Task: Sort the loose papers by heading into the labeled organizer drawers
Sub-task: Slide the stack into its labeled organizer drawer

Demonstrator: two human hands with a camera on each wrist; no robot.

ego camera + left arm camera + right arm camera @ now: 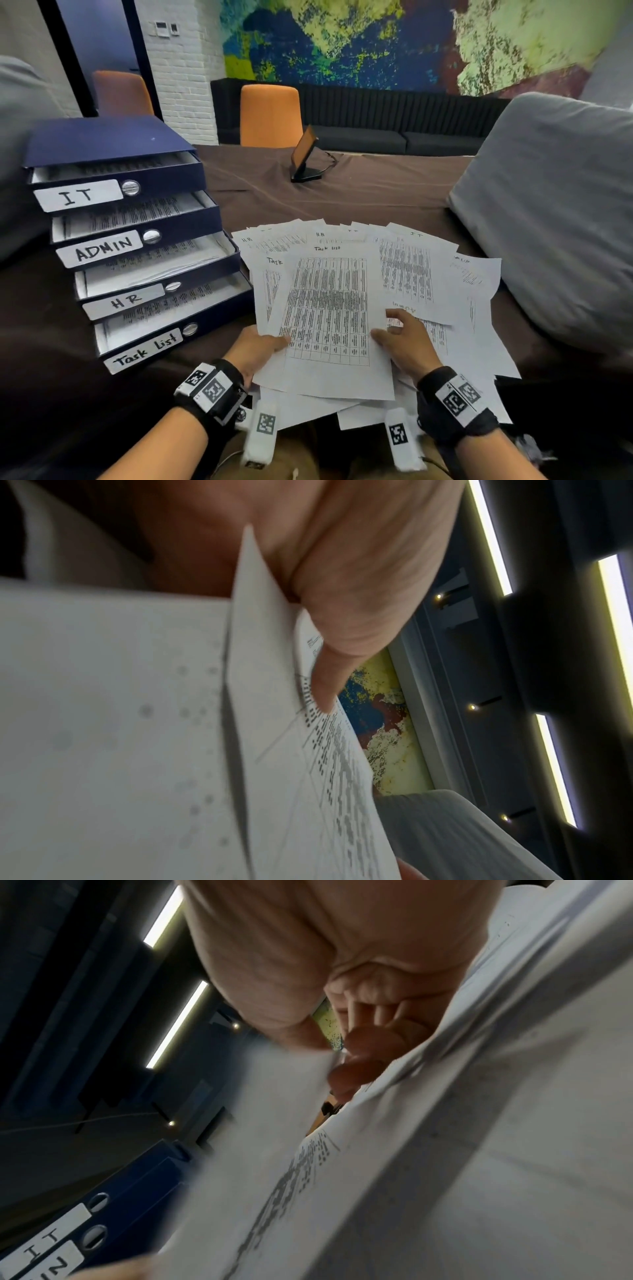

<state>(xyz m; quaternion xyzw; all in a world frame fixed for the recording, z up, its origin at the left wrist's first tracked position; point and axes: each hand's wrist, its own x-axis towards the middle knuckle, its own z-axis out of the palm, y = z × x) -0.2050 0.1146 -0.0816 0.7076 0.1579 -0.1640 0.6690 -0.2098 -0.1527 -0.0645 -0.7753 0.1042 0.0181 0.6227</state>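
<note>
A blue organizer (113,144) stands at the left with its drawers partly pulled out, labeled IT, ADMIN, HR and Task list (144,351); each holds printed sheets. Loose papers (421,274) lie fanned over the brown tablecloth. On top is a sheet headed "Task list" (329,301), raised slightly. My left hand (263,346) grips its lower left edge together with a second sheet, thumb on top. My right hand (400,339) pinches its right edge. The left wrist view shows the thumb (325,691) pressing the printed sheet (342,791). In the right wrist view, the fingers (359,1056) curl under the paper (274,1150).
A grey cushion (555,212) fills the right side and touches the papers' far right edge. A small screen on a black stand (305,157) sits further back on the table. An orange chair (270,116) and a black sofa (394,133) lie beyond.
</note>
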